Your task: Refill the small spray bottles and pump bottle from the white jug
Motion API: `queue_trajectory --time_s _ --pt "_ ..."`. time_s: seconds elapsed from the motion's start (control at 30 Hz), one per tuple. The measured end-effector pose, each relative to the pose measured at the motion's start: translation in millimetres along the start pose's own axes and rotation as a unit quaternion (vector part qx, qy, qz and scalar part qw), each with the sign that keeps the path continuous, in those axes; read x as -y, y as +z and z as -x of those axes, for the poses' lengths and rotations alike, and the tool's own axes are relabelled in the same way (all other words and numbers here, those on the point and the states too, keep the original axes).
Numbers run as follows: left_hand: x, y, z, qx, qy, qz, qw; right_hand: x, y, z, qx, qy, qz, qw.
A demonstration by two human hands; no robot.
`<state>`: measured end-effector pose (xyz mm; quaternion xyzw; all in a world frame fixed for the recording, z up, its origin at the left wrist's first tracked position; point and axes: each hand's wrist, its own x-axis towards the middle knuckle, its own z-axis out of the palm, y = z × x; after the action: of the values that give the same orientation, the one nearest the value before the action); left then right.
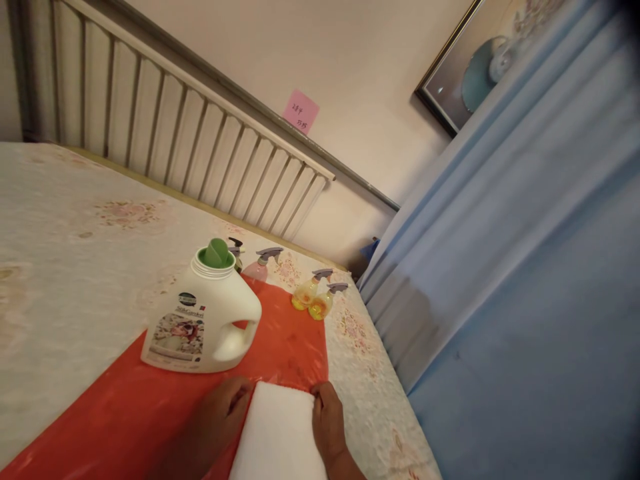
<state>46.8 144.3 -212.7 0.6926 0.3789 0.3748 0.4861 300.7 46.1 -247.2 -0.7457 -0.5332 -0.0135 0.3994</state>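
White and smooth, a rectangular pad point(280, 437) is lying at the near side of the desk point(385, 400), over a red plastic sheet point(285, 347), its near end running out of view. The left hand point(223, 413) is resting beside the pad's far left corner, its fingers curling inward; whether they are pinching the pad or only touching it, I cannot tell. The right hand point(330, 420) is holding the far right corner, thumb and fingers pressing together on the pad's edge.

Just beyond the left hand, a cream jug point(187, 300) is standing upright on the sheet, showing a green spout point(217, 255) in its mouth, a picture label point(177, 337) on its front and its handle towards the desk's right edge. Farther off, two yellow spray bottles point(313, 300) are standing side by side near the desk's far right corner, at the sheet's far end. A pink spray bottle point(257, 269) is standing nearer the middle of the far edge, and a black-topped bottle point(236, 248) is partly hiding behind the jug.

Along the desk's right edge, a blue curtain point(480, 280) is hanging. Past the far edge, a ribbed radiator point(175, 127) is running along the wall point(350, 80), where a pink note point(301, 112) and a framed picture point(470, 73) are hanging.
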Motion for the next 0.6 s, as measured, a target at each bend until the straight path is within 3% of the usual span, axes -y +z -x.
queue_trajectory --time_s 0.17,0.53,0.6 --pt "2.4 1.4 -0.4 -0.016 0.007 -0.003 1.000 -1.6 0.5 -0.2 0.002 0.000 0.001 1.000" --pt "5.6 2.3 -1.1 0.004 0.004 -0.014 1.000 0.6 -0.6 -0.1 -0.008 -0.008 -0.002 1.000" --pt "6.2 2.3 -0.9 0.006 -0.021 -0.005 1.000 0.4 -0.5 -0.1 -0.007 -0.009 -0.004 1.000"
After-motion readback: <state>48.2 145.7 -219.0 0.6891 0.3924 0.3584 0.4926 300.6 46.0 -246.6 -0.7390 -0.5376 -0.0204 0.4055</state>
